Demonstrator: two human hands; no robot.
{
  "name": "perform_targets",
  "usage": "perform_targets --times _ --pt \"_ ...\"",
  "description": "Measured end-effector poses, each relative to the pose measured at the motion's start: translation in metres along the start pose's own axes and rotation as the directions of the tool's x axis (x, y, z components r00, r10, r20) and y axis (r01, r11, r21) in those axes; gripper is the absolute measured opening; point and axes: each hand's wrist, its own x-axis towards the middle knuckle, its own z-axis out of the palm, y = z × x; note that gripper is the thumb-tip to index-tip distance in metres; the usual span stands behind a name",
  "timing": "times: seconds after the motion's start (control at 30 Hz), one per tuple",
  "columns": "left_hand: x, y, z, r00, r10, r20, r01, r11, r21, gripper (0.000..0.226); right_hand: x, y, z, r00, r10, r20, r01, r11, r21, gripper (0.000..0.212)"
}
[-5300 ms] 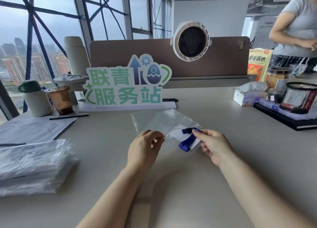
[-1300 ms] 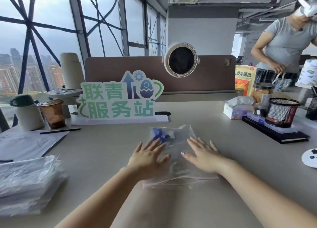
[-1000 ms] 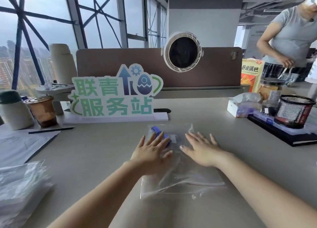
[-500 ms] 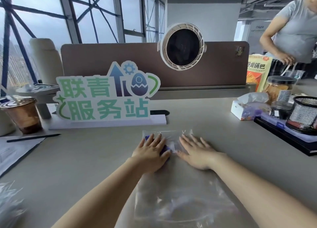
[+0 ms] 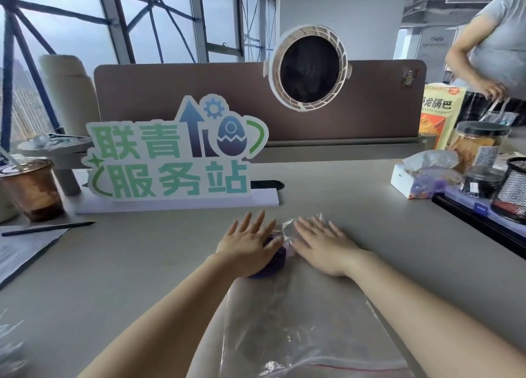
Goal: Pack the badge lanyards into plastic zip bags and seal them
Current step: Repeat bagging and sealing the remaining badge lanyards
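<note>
**Pressing flat, gripping nothing**

Presses the left hand (image 5: 250, 247), fingers straight and spread, onto the bundled blue fabric lanyard (image 5: 274, 261) inside the far end of the clear plastic zip bag (image 5: 307, 320). Lays the right hand (image 5: 321, 244) just beside it, equally flat, on the same bag. Has the bag lying on the grey table (image 5: 142, 264), red-lined zip edge nearest the body, in front of the green-lettered white standing sign (image 5: 170, 161).

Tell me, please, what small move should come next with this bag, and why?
Probably slide both flat palms toward the red-lined zip edge, pushing air out before sealing. The left hand and right hand press the far end of the zip bag, the blue lanyard lies under the left, and that edge looks puckered, likely unsealed.
</note>
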Motion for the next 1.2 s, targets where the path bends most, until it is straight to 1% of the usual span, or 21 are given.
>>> perform_targets --times 0.07,0.2,0.27,0.33,0.37,0.43,0.5,0.57,0.63,0.73,0.8,0.87,0.93,0.97,1.0,1.03,1.07,1.1,1.13,1.17,1.2 --pt "-0.001 0.000 0.005 0.998 -0.015 0.064 0.016 1.000 -0.005 0.060 0.000 -0.001 0.003 0.998 0.013 0.062 -0.013 1.000 -0.001 0.066" --pt "0.002 -0.010 -0.003 0.999 -0.024 -0.025 0.023 0.997 -0.070 0.061 0.004 0.008 -0.006 0.999 0.037 -0.010 -0.036 0.999 0.032 0.067" --pt "0.000 -0.017 0.000 0.999 -0.042 0.029 0.042 0.999 -0.007 0.064 0.003 0.013 -0.003 0.997 0.062 0.037 -0.062 0.998 0.002 0.069" --pt "-0.003 -0.019 0.005 0.996 -0.060 0.070 0.061 0.998 -0.006 0.066 0.002 0.013 0.001 0.995 0.077 0.060 -0.076 0.997 -0.007 0.070" --pt "-0.004 -0.020 0.005 0.997 -0.066 0.049 0.067 0.997 -0.025 0.065 0.001 0.013 0.000 0.997 0.074 0.034 -0.074 0.997 0.000 0.069" --pt "-0.004 -0.019 0.001 0.997 -0.056 -0.054 0.053 0.997 -0.058 0.062 0.002 0.010 -0.004 0.998 0.049 -0.033 -0.048 0.999 0.027 0.066" --pt "-0.006 -0.017 0.000 0.995 -0.012 -0.102 0.006 0.998 -0.062 0.058 -0.001 0.005 -0.004 1.000 -0.002 -0.003 0.002 1.000 0.015 0.061" --pt "-0.009 -0.014 0.004 0.999 0.042 -0.026 -0.043 0.999 -0.026 0.055 -0.003 0.001 0.002 0.997 -0.029 0.065 0.030 0.999 -0.024 0.059" --pt "-0.011 -0.011 0.005 0.999 0.053 0.010 -0.053 0.999 -0.006 0.053 -0.005 -0.001 0.001 0.997 -0.031 0.065 0.031 0.999 0.007 0.058" --pt "-0.017 -0.005 -0.007 0.992 0.060 -0.111 -0.071 0.992 -0.100 0.054 -0.015 -0.003 -0.016 0.999 -0.051 -0.019 0.052 0.992 0.115 0.053" --pt "-0.033 -0.001 -0.013 0.979 0.106 -0.174 -0.134 0.979 -0.156 0.053 -0.034 -0.005 -0.021 0.996 -0.085 -0.028 0.088 0.985 0.151 0.052" --pt "-0.061 0.004 -0.007 0.969 0.201 -0.142 -0.222 0.963 -0.153 0.051 -0.061 -0.008 -0.014 0.992 -0.124 0.035 0.118 0.982 0.145 0.053" --pt "-0.088 0.009 0.006 0.962 0.272 -0.026 -0.273 0.961 -0.036 0.051 -0.086 -0.014 0.003 0.983 -0.154 0.096 0.152 0.988 0.029 0.066" --pt "-0.095 0.008 0.012 0.961 0.276 0.007 -0.276 0.961 0.020 0.052 -0.092 -0.014 0.010 0.982 -0.165 0.088 0.166 0.986 -0.013 0.074" --pt "-0.099 0.007 0.015 0.961 0.278 0.008 -0.278 0.959 0.059 0.052 -0.097 -0.016 0.012 0.985 -0.164 0.057 0.164 0.986 0.001 0.074" --pt "-0.102 0.008 0.014 0.956 0.291 -0.031 -0.289 0.955 0.069 0.055 -0.103 -0.018 0.008 0.990 -0.140 0.007 0.139 0.987 0.081 0.065" --pt "-0.105 0.011 0.008 0.944 0.307 -0.123 -0.303 0.952 0.051 0.059 -0.110 -0.020 -0.001 0.991 -0.109 -0.075 0.123 0.969 0.214 0.055" --pt "-0.111 0.016 0.002 0.922 0.293 -0.254 -0.302 0.953 0.003 0.059 -0.119 -0.020 -0.009 0.987 -0.071 -0.143 0.118 0.927 0.357 0.048" --pt "-0.120 0.020 -0.003 0.896 0.221 -0.384 -0.270 0.960 -0.077 0.053 -0.129 -0.020 -0.016 0.981 -0.051 -0.189 0.138 0.868 0.478 0.045" --pt "-0.130 0.025 -0.006 0.867 0.138 -0.479 -0.241 0.957 -0.159 0.042 -0.140 -0.019 -0.018 0.979 -0.060 -0.195 0.156 0.837 0.525 0.043" --pt "-0.143 0.029 -0.007 0.861 0.091 -0.501 -0.220 0.954 -0.205 0.035 -0.153 -0.020 -0.016 0.980 -0.103 -0.171 0.175 0.855 0.488 0.042"
